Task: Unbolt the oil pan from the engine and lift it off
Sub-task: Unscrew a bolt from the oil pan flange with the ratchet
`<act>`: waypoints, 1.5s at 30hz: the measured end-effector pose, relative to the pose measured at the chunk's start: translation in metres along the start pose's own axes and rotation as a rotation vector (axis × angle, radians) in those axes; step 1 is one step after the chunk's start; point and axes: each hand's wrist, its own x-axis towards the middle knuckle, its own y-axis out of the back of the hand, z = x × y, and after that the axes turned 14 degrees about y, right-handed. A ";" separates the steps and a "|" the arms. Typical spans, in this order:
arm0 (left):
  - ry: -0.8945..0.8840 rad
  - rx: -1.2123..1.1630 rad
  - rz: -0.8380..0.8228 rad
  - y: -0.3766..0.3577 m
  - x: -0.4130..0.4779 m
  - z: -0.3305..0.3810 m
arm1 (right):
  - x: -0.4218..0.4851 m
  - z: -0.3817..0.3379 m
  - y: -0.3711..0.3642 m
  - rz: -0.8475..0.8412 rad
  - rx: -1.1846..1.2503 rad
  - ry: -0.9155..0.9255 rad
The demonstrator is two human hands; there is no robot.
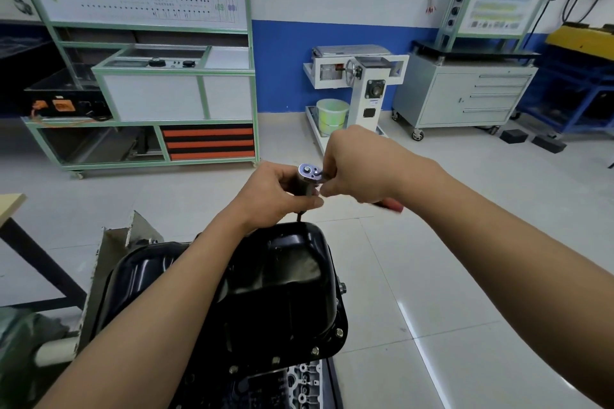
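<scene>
Left fingers [309, 203] curl round the socket extension [300, 216] just under the ratchet head [309, 172], and right fingers [327, 174] wrap the red handle [393, 205]. The smart play looks like holding that extension plumb at the far rim and swinging short and even. Both forearms reach out over the black oil pan [282, 275], which sits on the engine [299, 382] with near-flange bolts [314, 349] in place.

Bright even light, floor [432, 325] glare, bowed edges, slight motion blur
</scene>
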 end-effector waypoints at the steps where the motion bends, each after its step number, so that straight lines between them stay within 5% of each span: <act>1: 0.005 0.005 -0.019 0.000 0.000 0.000 | 0.000 0.000 0.000 0.027 -0.062 0.003; 4: 0.023 -0.022 -0.093 0.001 -0.002 0.002 | 0.005 0.005 -0.004 0.108 -0.105 0.031; 11: 0.046 0.008 -0.197 0.007 -0.001 0.000 | 0.015 0.007 -0.010 0.079 0.219 0.242; 25: 0.019 0.013 0.016 0.004 0.005 -0.004 | 0.004 0.003 -0.004 0.103 0.016 -0.010; 38: -0.090 0.056 0.067 0.005 0.003 -0.004 | 0.000 -0.010 -0.009 0.046 0.226 -0.006; 45: -0.035 0.017 -0.049 0.007 0.000 -0.001 | 0.003 0.000 -0.002 0.077 -0.113 -0.011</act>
